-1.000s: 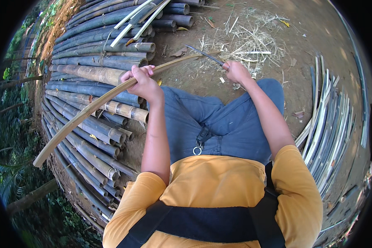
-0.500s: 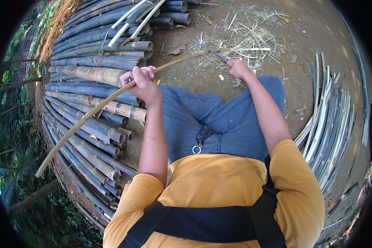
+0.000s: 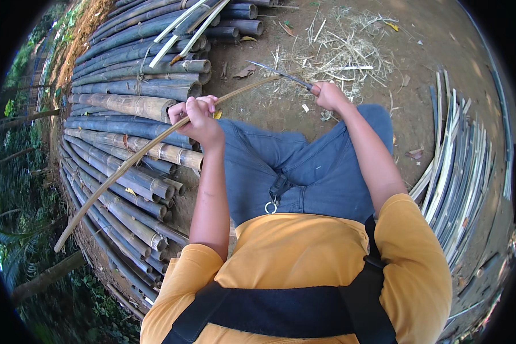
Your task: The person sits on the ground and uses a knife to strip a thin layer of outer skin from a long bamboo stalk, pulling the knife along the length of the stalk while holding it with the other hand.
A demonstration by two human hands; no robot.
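Observation:
A long, slightly bent bamboo strip (image 3: 120, 170) runs from the lower left up toward the shavings, with my left hand (image 3: 196, 121) closed around it in front of my knee. My right hand (image 3: 328, 96) grips the dark handle of a knife (image 3: 278, 73), whose narrow blade points up and left. Near its far end the strip meets the blade, which lies across it; whether the edge is cutting in cannot be made out. Beneath and beyond the blade, a heap of thin bamboo shavings (image 3: 350, 54) covers the dirt.
Stacked bamboo poles (image 3: 126, 109) fill the left side, with a few pale split strips (image 3: 172, 49) on top. To my right lies a bundle of bamboo strips (image 3: 456, 178). My crossed legs (image 3: 304, 155) are below my hands on the dirt ground (image 3: 436, 86).
The knife and my right hand have shifted slightly left, and the blade tip has swung left and a little down. The strip's near end has dipped slightly; my left hand keeps its hold.

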